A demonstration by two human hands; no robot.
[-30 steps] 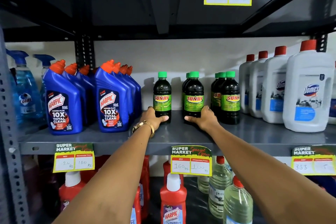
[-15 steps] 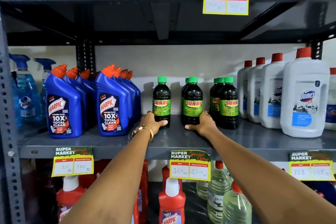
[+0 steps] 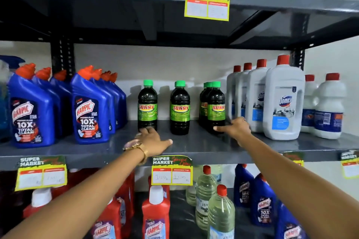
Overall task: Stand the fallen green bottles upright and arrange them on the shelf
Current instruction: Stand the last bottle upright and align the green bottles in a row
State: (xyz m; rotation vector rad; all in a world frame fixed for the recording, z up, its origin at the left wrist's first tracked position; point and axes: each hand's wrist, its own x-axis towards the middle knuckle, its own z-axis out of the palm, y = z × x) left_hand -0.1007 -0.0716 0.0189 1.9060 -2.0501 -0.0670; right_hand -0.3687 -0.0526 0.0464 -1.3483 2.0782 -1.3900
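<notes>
Green bottles (image 3: pixel 179 107) all upright, frame centre; left hand (image 3: pixel 153 141) flat, fingers loose, grasping nothing; right hand (image 3: pixel 234 128) spread at right bottle base; nudge low, even gaps.

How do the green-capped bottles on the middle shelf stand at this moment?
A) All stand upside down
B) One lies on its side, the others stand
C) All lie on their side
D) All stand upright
D: every green-capped bottle on the middle shelf stands with its cap on top.

A shop. Grey metal shelves (image 3: pixel 194 147) carry rows of cleaning bottles (image 3: pixel 89 108). Price tags (image 3: pixel 172 170) read "Super Market".
</notes>
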